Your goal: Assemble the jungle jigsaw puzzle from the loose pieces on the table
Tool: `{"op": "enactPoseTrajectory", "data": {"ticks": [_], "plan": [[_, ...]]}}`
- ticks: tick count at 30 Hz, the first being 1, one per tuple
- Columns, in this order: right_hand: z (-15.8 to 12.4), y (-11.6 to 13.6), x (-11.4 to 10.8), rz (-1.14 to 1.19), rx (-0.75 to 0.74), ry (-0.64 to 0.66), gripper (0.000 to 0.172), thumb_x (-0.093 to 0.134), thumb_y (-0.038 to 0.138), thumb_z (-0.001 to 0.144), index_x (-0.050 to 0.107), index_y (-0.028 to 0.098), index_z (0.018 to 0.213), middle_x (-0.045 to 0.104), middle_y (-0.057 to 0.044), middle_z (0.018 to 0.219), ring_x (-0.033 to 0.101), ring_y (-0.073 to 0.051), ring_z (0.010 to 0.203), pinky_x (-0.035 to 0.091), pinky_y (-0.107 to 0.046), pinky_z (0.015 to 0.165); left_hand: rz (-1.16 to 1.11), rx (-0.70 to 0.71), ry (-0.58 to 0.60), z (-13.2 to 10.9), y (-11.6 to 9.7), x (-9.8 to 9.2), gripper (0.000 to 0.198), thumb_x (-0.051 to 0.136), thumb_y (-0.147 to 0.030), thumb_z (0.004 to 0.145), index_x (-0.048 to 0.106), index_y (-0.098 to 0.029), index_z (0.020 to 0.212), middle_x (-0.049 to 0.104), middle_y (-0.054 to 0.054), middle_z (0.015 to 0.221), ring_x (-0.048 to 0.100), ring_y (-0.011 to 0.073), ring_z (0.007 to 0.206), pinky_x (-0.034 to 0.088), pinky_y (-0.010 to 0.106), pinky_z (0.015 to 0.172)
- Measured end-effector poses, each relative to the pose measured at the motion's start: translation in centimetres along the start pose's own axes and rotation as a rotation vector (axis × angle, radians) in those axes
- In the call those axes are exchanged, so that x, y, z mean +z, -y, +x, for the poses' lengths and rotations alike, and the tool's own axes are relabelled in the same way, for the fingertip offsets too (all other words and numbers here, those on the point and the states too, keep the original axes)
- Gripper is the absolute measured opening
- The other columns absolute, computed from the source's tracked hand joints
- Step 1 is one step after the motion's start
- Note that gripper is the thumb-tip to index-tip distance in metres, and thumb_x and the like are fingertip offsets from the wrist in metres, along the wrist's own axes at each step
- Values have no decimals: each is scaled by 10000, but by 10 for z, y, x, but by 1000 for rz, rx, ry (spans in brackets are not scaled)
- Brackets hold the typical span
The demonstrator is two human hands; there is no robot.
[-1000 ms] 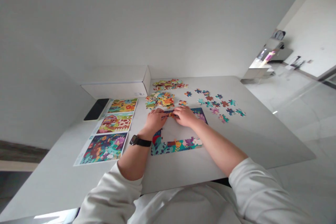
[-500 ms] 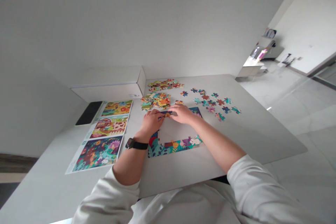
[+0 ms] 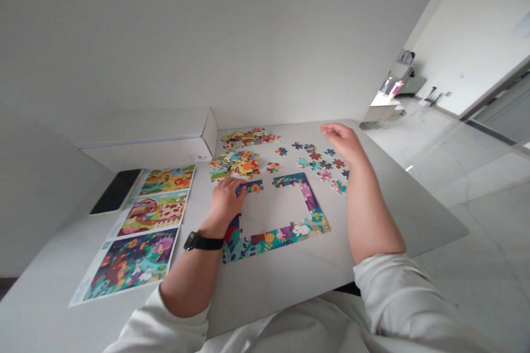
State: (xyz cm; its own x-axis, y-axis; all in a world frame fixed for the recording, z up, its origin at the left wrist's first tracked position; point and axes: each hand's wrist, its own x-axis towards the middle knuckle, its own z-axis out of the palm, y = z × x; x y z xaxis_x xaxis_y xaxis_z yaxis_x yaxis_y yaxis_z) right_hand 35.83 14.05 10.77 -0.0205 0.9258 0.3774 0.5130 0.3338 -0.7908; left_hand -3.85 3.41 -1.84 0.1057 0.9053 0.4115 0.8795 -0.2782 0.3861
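The partly joined jigsaw puzzle border [image 3: 285, 233] lies on the table in front of me, with a gap in its top edge. My left hand [image 3: 227, 198] rests at its upper left corner, fingers laid over the dark blue edge pieces [image 3: 253, 187]; some fingertips are hidden. My right hand [image 3: 343, 142] is raised above the far right of the table, fingers stretched out, with no piece visible in it. Below and left of it are several loose teal, brown and purple puzzle pieces [image 3: 325, 165]. One orange and blue piece [image 3: 273, 167] lies just above the gap.
Two heaps of pieces, a nearer yellow-orange heap [image 3: 238, 164] and a farther heap [image 3: 250, 138], lie at the back. To the left are a sheet of three pictures [image 3: 132, 259] and a black phone [image 3: 116, 192]. A white box [image 3: 144, 150] stands against the wall.
My right hand has left the puzzle's top edge and moved right and away, over the loose pieces. My left hand stays at the upper left corner. The border's top gap now shows.
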Motion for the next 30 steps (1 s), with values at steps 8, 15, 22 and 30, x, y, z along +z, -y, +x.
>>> {"op": "enactPoseTrajectory", "data": {"ticks": [8, 15, 22, 30], "plan": [[38, -49, 5, -480, 206, 63, 426, 631, 194, 975, 767, 176, 1379, 802, -117, 1342, 748, -250, 1240, 534, -376, 1144, -78, -72, -80, 1, -3, -3, 274, 526, -295, 1019, 779, -244, 1114, 795, 88, 1135, 742, 272, 1096, 595, 399, 1015], [32, -82, 60, -782, 267, 293, 487, 591, 180, 1016, 744, 285, 1466, 713, -129, 1487, 688, -288, 1341, 517, -387, 1150, -115, -75, -74, 1, -1, 0, 262, 542, -290, 1030, 780, -240, 1129, 790, 84, 1154, 749, 255, 1093, 593, 369, 1000], [29, -98, 63, -808, 322, 282, 374, 649, 209, 973, 853, 351, 1253, 748, -82, 1428, 707, -296, 1290, 542, -427, 1107, -102, -84, -71, 1, 0, -1, 254, 547, -279, 1023, 782, -241, 1110, 787, 79, 1119, 755, 253, 1057, 603, 364, 987], [29, -98, 58, -793, 353, 241, 325, 708, 377, 965, 800, 319, 1272, 794, -58, 1361, 730, -286, 1237, 565, -412, 1052, -117, -102, -57, 1, -4, -4, 275, 526, -300, 1030, 780, -248, 1121, 787, 85, 1118, 751, 254, 1068, 604, 372, 986]]}}
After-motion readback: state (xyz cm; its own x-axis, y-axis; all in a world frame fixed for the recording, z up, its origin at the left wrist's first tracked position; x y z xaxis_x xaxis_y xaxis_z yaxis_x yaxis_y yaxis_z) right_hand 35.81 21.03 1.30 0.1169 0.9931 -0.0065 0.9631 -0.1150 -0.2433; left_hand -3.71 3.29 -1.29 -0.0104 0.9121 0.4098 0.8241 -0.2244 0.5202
